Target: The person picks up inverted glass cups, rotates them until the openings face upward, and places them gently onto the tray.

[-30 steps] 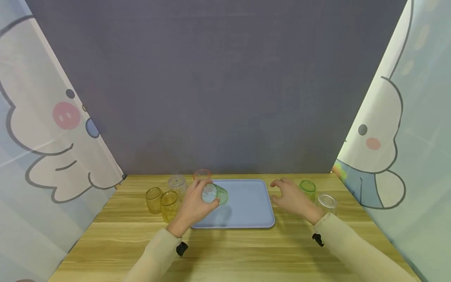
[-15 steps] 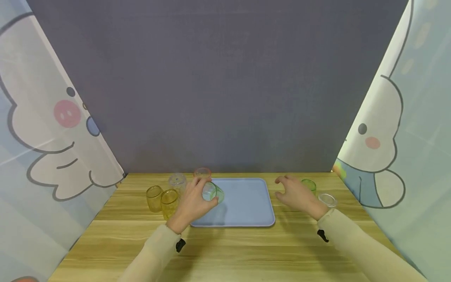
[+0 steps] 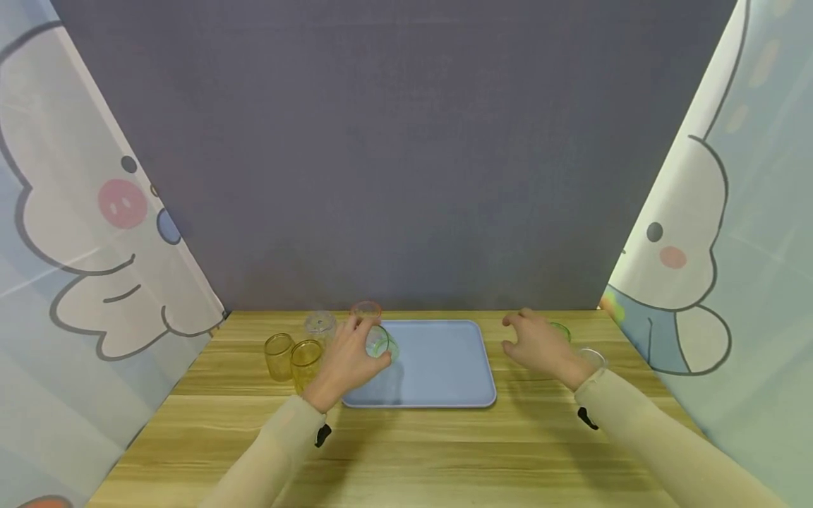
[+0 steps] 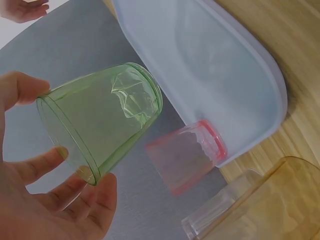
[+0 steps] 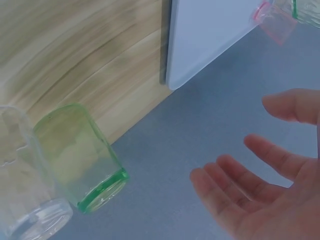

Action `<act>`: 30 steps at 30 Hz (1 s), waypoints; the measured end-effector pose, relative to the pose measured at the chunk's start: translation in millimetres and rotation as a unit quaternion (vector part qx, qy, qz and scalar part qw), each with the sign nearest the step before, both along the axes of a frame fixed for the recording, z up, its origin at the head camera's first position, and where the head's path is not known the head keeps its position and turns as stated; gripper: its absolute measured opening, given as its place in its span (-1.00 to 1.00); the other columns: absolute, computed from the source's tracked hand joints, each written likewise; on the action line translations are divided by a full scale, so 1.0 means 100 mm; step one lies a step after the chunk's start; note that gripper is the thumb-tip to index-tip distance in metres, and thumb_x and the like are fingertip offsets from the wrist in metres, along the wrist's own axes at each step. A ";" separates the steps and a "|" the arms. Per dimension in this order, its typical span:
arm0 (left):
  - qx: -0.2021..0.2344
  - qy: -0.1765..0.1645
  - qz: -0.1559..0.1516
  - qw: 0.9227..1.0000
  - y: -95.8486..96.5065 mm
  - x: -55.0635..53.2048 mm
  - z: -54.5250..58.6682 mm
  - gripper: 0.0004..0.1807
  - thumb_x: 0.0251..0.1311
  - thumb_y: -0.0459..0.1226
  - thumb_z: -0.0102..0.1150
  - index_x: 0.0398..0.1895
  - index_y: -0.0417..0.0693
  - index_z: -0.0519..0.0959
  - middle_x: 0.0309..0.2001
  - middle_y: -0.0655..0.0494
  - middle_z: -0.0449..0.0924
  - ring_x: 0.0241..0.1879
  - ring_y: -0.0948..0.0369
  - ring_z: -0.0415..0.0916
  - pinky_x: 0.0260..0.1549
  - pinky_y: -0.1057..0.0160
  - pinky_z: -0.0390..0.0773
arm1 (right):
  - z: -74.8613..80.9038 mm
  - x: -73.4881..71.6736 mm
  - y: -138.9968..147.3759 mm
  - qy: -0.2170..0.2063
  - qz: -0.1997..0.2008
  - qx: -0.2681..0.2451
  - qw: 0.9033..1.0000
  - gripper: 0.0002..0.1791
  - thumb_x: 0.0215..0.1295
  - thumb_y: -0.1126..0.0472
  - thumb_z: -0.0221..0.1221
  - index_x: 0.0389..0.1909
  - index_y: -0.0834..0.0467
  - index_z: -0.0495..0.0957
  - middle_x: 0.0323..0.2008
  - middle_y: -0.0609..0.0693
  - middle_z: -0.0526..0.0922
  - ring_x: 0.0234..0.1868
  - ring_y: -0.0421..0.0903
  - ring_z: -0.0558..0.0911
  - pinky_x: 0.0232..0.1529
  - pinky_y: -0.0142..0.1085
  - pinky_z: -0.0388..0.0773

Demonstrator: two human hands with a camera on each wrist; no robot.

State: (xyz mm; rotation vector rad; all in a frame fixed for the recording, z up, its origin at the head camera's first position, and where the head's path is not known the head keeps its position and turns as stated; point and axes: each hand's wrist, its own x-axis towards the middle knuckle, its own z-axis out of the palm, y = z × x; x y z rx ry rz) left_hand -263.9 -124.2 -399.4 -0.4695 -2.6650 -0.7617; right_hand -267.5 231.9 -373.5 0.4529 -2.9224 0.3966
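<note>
"What is different from a second ago?"

"The right hand has shifted outward, farther from the tray, and now covers more of the green-rimmed cup. The left hand is in nearly the same place, but the pale green cup it holds has turned, so less of its length shows to the head camera."

"And the surroundings?"

"A wood-grain table carries the pale blue tray. A dark grey backdrop rises behind, with a cartoon-printed curtain at the left and another at the right. Left of the tray stand two amber cups and a clear patterned cup; a red-rimmed cup is by the tray's far left corner. At the right, a clear cup stands just beside the green-rimmed one."

"Where is the pale green cup against the fingers?"

"Between the left thumb and fingers, which pinch it at opposite sides of the mouth. It is tilted above the tray's left part, its base pointing away from the palm."

"The right hand's fingers?"

"Gently bent, the thumb well apart from them. The right wrist view shows a gap between them and the green-rimmed cup."
</note>
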 end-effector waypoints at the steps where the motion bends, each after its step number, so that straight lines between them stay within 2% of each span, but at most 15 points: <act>1: -0.003 0.000 0.002 1.000 0.00 -0.01 0.00 -0.38 0.03 -0.04 0.39 0.21 -0.01 0.59 0.07 -0.04 0.53 0.04 -0.09 0.45 -0.09 -0.09 0.52 | 0.00 0.00 0.00 0.002 -0.002 0.003 1.000 -0.54 0.24 0.13 0.30 0.10 0.31 0.60 0.02 0.29 0.59 -0.05 0.24 0.63 -0.17 0.09 0.63; 7: -0.021 -0.013 0.011 1.000 -0.01 -0.05 -0.03 -0.40 0.04 -0.02 0.36 0.20 0.03 0.58 0.08 -0.04 0.51 0.08 -0.11 0.43 -0.02 -0.12 0.50 | -0.02 -0.03 0.05 0.000 -0.016 0.016 1.000 -0.53 0.24 0.14 0.28 0.11 0.31 0.59 0.03 0.30 0.58 -0.04 0.28 0.61 -0.29 0.12 0.62; 11: -0.024 -0.023 0.017 0.999 -0.02 -0.07 -0.04 -0.40 0.04 -0.02 0.34 0.19 0.02 0.58 0.05 -0.07 0.51 0.05 -0.10 0.42 -0.05 -0.11 0.50 | -0.02 -0.04 0.07 -0.005 -0.017 0.016 1.000 -0.52 0.25 0.15 0.26 0.13 0.33 0.57 0.05 0.33 0.57 0.01 0.33 0.56 -0.28 0.17 0.61; 23: -0.045 -0.047 0.034 0.997 -0.04 -0.11 -0.06 -0.36 0.08 0.01 0.29 0.25 -0.01 0.56 0.09 -0.12 0.49 0.06 -0.12 0.40 -0.05 -0.10 0.51 | -0.03 -0.09 0.10 0.006 -0.014 0.023 1.000 -0.50 0.20 0.18 0.26 0.10 0.39 0.57 -0.01 0.33 0.58 0.02 0.36 0.53 -0.04 0.20 0.54; 30: -0.049 -0.051 0.040 0.997 -0.06 -0.13 -0.08 -0.35 0.08 0.00 0.29 0.27 -0.03 0.56 0.08 -0.12 0.48 0.06 -0.11 0.40 -0.09 -0.10 0.52 | -0.05 -0.13 0.17 -0.003 -0.022 0.028 0.999 -0.49 0.23 0.17 0.24 0.13 0.40 0.55 0.00 0.35 0.56 0.04 0.38 0.51 -0.02 0.21 0.54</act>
